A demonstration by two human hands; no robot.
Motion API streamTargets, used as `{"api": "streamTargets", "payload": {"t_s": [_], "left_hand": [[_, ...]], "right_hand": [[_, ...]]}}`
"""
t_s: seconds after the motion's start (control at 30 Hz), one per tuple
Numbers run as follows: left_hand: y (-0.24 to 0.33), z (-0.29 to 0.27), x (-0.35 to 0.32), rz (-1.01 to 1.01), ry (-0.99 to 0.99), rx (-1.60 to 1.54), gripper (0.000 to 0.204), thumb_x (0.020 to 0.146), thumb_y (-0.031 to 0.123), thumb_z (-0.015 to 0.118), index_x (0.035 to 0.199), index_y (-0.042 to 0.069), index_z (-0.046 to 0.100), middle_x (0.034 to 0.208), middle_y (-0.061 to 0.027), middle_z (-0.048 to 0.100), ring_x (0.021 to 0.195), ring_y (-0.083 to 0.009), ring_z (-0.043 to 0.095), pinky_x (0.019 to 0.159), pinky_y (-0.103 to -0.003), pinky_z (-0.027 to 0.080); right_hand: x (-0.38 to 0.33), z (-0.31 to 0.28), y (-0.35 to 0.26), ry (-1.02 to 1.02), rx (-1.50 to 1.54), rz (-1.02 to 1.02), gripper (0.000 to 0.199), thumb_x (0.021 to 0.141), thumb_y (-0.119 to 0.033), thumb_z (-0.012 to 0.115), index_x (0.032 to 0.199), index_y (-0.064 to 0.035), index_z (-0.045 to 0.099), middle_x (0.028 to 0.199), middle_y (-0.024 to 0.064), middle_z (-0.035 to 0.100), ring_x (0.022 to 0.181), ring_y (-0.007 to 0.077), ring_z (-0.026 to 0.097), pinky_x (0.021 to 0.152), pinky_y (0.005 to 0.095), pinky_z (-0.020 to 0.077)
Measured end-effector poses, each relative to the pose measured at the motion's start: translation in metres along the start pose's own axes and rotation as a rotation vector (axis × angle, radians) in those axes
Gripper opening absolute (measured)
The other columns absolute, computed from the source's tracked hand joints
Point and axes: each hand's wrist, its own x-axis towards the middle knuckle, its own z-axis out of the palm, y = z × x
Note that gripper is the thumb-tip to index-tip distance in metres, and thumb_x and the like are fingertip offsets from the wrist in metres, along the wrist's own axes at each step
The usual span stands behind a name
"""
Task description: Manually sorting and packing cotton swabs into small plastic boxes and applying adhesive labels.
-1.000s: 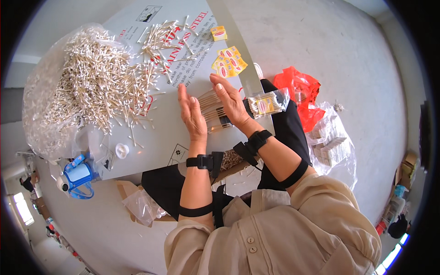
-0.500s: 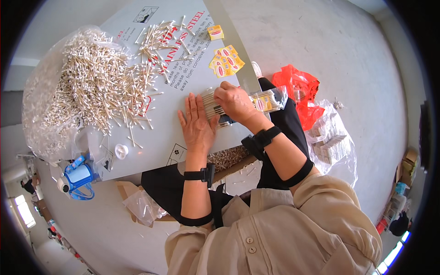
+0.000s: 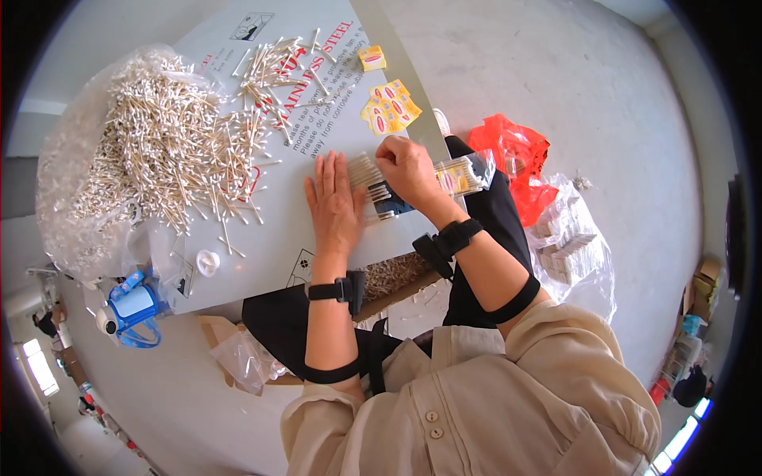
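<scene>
A row of cotton swabs lies side by side near the table's right edge, partly over a dark strip. My left hand rests flat at the row's left end, fingers stretched out. Over the row, my right hand has its fingers curled together; whatever they pinch is hidden. Past my right wrist, a clear bag shows more swabs and a yellow card at the edge. Farther up the table lie several loose yellow cards and a small yellow stack.
A big clear bag spills a heap of swabs on the left, with loose swabs beyond. A white round lid and blue bottle are near the left corner. Red and clear bags lie on the floor.
My left hand has shifted slightly left, away from my right hand. More of the swab row and the dark strip now shows between them.
</scene>
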Motion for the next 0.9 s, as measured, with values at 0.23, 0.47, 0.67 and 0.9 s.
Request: {"api": "streamTargets", "payload": {"t_s": [0.23,0.47,0.67,0.9], "left_hand": [[0.000,0.000,-0.018,0.085,-0.071,0.000,0.056,0.093,0.019,0.056,0.143,-0.001,0.037,0.150,-0.0147,0.035,0.140,-0.0338,0.031,0.116,-0.051,0.020],[0.008,0.010,-0.013,-0.226,0.406,-0.893,0.060,0.105,0.035,0.036,0.149,-0.004,0.024,0.156,-0.0212,0.022,0.145,-0.0307,0.022,0.118,-0.042,0.019],[0.014,0.015,0.001,-0.251,0.317,-1.006,0.059,0.105,0.034,0.036,0.149,-0.003,0.025,0.155,-0.0206,0.026,0.144,-0.0298,0.025,0.117,-0.041,0.021],[0.012,0.005,0.002,-0.171,0.244,-0.996,0.058,0.103,0.034,0.042,0.147,-0.002,0.030,0.154,-0.0175,0.030,0.144,-0.0308,0.027,0.117,-0.042,0.022]], "right_hand": [[-0.042,0.003,-0.008,0.225,0.445,0.009,0.016,0.094,-0.007,0.052,0.105,0.0024,0.059,0.109,0.0182,0.060,0.099,0.0297,0.060,0.086,0.0362,0.0478],[-0.045,0.020,-0.005,0.180,0.681,-0.059,0.039,0.103,-0.020,0.046,0.134,0.0035,0.047,0.141,0.0169,0.046,0.132,0.0267,0.043,0.110,0.0326,0.0316],[-0.036,0.030,-0.002,0.057,0.825,0.023,0.047,0.104,-0.026,0.042,0.142,0.0024,0.040,0.144,0.0148,0.044,0.136,0.0228,0.039,0.114,0.0332,0.0289],[-0.041,0.025,-0.002,0.070,1.058,0.111,0.051,0.105,-0.029,0.039,0.144,0.0042,0.036,0.146,0.0151,0.041,0.139,0.0226,0.035,0.116,0.0347,0.0284]]}}
